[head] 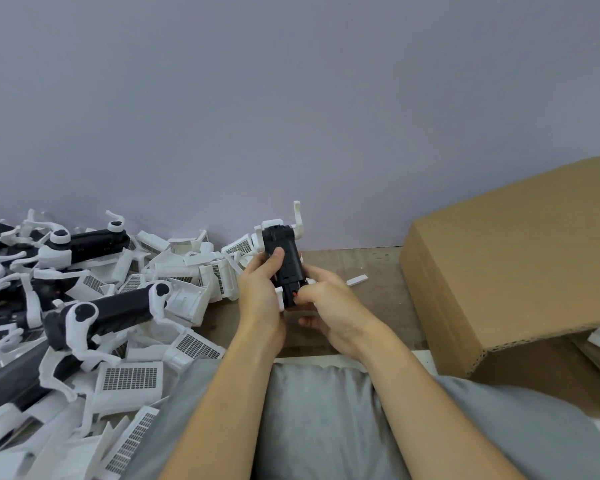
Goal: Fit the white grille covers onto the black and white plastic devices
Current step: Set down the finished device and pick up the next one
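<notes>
Both hands — left [258, 292], right [329, 306] — grip a device [284, 261] above the wooden table [378, 271], lilac wall [291, 98] behind.

Soft even light — warped edges

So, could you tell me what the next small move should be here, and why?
Probably pick a grille cover from the pile: both the left hand and right hand grip the device, and no cover shows on it.
</notes>
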